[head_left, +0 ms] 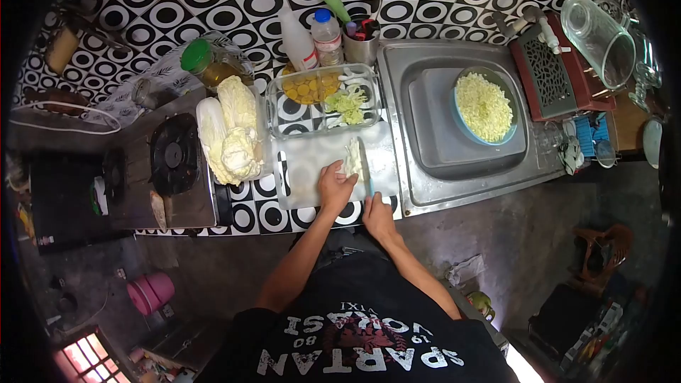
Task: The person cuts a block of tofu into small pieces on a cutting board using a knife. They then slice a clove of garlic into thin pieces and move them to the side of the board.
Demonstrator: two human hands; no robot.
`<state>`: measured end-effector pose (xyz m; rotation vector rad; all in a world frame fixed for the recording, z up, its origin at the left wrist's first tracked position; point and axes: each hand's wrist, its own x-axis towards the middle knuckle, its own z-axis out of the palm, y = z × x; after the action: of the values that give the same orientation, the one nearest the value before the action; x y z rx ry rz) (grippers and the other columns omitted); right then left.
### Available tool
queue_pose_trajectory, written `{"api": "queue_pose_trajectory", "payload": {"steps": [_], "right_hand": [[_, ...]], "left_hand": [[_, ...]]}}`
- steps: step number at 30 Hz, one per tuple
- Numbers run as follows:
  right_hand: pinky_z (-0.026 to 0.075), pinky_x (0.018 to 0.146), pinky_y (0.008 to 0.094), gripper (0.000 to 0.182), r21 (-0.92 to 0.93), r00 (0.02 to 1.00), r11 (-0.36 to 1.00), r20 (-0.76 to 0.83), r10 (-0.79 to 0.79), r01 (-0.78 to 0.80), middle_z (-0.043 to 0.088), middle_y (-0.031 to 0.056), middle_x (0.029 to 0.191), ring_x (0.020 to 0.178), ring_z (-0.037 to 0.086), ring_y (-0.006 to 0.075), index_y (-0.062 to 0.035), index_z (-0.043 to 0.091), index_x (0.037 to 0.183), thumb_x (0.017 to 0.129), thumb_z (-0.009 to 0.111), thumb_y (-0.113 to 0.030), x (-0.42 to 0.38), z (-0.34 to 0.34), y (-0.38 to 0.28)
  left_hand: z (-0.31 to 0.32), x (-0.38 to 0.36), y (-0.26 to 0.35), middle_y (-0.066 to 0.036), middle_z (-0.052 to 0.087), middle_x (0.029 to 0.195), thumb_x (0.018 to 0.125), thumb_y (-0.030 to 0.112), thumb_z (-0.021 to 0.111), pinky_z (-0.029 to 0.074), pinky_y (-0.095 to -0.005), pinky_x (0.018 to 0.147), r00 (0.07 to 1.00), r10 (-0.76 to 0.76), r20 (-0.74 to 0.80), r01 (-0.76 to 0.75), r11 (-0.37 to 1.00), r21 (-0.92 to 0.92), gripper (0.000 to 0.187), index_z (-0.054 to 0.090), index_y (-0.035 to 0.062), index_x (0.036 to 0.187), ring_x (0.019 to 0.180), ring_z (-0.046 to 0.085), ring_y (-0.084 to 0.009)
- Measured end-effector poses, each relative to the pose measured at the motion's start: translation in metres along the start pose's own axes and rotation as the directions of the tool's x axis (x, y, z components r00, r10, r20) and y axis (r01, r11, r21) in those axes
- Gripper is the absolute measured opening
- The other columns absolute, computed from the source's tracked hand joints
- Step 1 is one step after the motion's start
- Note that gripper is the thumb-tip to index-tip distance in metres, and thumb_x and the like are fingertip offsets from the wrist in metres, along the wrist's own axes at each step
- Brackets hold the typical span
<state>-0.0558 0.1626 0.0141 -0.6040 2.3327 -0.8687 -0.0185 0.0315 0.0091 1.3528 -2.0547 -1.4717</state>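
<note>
My left hand presses its fingers on a pale piece of cabbage on the translucent cutting board. My right hand is wrapped round the blue handle of a knife, whose blade stands along the right side of the cabbage. Behind the board, a glass dish holds green and white cabbage scraps. Whole pale cabbages lie in a container to the left. In the sink at right, a blue-rimmed bowl is filled with chopped cabbage.
A stove is at the left, near a green-lidded jar. Bottles and a metal utensil cup stand behind the glass dish. The steel sink lies right of the board, with a dish rack beyond.
</note>
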Motion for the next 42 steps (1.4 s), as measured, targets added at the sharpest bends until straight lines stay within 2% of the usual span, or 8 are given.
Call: {"api": "queue_pose_trajectory", "payload": {"steps": [11,17,21,25,27,31,35,42], "right_hand": [[0.042,0.058,0.0575,0.025,0.019,0.959,0.977,0.188,-0.214,0.214,0.054,0.0335,0.062,0.064,0.054,0.0527,0.0051,0.041,0.091,0.094,0.04,-0.02,0.022,0.034,-0.043],[0.048,0.06,0.0519,0.023,-0.245,0.947,0.92,0.18,-0.267,0.306,0.061,0.0253,0.075,0.064,0.06,0.0438,0.0007,0.046,0.091,0.091,0.046,-0.022,0.03,0.015,-0.069],[0.049,0.06,0.0476,0.024,-0.341,0.927,0.863,0.088,-0.365,0.372,0.06,0.0202,0.075,0.066,0.061,0.0384,-0.002,0.053,0.093,0.086,0.053,-0.025,0.032,-0.005,-0.058],[0.049,0.062,0.0451,0.027,-0.353,0.913,0.846,0.073,-0.401,0.4,0.058,0.0172,0.079,0.071,0.06,0.0345,-0.0026,0.053,0.097,0.081,0.058,-0.023,0.034,-0.023,-0.053],[0.049,0.064,0.045,0.027,-0.368,0.877,0.798,0.138,-0.46,0.477,0.058,0.0166,0.08,0.074,0.06,0.0344,-0.0034,0.053,0.098,0.079,0.059,-0.023,0.036,-0.03,-0.052],[0.049,0.068,0.0441,0.031,-0.389,0.846,0.751,0.256,-0.468,0.533,0.059,0.0142,0.083,0.079,0.059,0.0335,-0.0095,0.058,0.104,0.076,0.062,-0.023,0.043,-0.032,-0.053],[0.049,0.071,0.0433,0.035,-0.447,0.829,0.7,0.258,-0.496,0.558,0.061,0.0132,0.088,0.082,0.059,0.0331,-0.0121,0.058,0.109,0.078,0.061,-0.027,0.043,-0.041,-0.057],[0.05,0.07,0.0423,0.041,-0.491,0.833,0.673,0.317,-0.454,0.554,0.061,0.0125,0.087,0.082,0.06,0.0315,-0.013,0.058,0.113,0.077,0.061,-0.034,0.04,-0.054,-0.041]], "left_hand": [[-0.041,0.03,-0.037,-0.015,0.059,0.108,0.071,0.013,0.074,0.05,-0.0291,0.076,0.973,-0.146,-0.177,0.104,0.968,-0.229,0.052,0.054,-0.002,0.116,0.088,0.063,-0.0211],[-0.08,0.039,-0.046,-0.02,0.055,0.121,0.074,0.007,0.071,0.051,-0.0285,0.078,0.995,-0.095,-0.01,0.087,0.945,-0.316,0.06,0.045,-0.0031,0.128,0.098,0.061,-0.021],[-0.095,0.03,-0.035,-0.016,0.057,0.119,0.077,0.008,0.069,0.05,-0.0292,0.081,0.998,0.013,0.064,0.003,0.969,-0.247,0.056,0.046,-0.005,0.126,0.097,0.06,-0.0194],[-0.111,0.019,-0.005,-0.013,0.064,0.099,0.074,0.009,0.068,0.05,-0.0348,0.075,0.965,0.238,-0.11,-0.227,0.968,0.104,0.03,0.063,0.0012,0.102,0.088,0.061,-0.0281],[-0.116,0.019,0.013,-0.012,0.063,0.095,0.071,0.011,0.07,0.047,-0.0359,0.078,0.781,0.625,-0.024,-0.586,0.744,0.321,0.026,0.066,0.0046,0.097,0.088,0.059,-0.0288],[-0.103,0.042,0.019,-0.007,0.064,0.101,0.077,0.026,0.066,0.042,-0.0401,0.087,0.58,0.747,0.325,-0.806,0.468,0.362,0.028,0.068,0.0125,0.102,0.096,0.057,-0.0286],[-0.092,0.065,0.005,-0.012,0.067,0.089,0.083,0.031,0.061,0.047,-0.0389,0.08,0.664,0.389,0.639,-0.661,0.704,0.258,0.024,0.069,0.0099,0.093,0.087,0.061,-0.0282],[-0.098,0.076,0.007,-0.013,0.068,0.089,0.083,0.028,0.063,0.051,-0.0339,0.072,0.63,0.429,0.647,-0.611,0.788,0.073,0.025,0.069,0.0117,0.102,0.078,0.065,-0.0276]]}}
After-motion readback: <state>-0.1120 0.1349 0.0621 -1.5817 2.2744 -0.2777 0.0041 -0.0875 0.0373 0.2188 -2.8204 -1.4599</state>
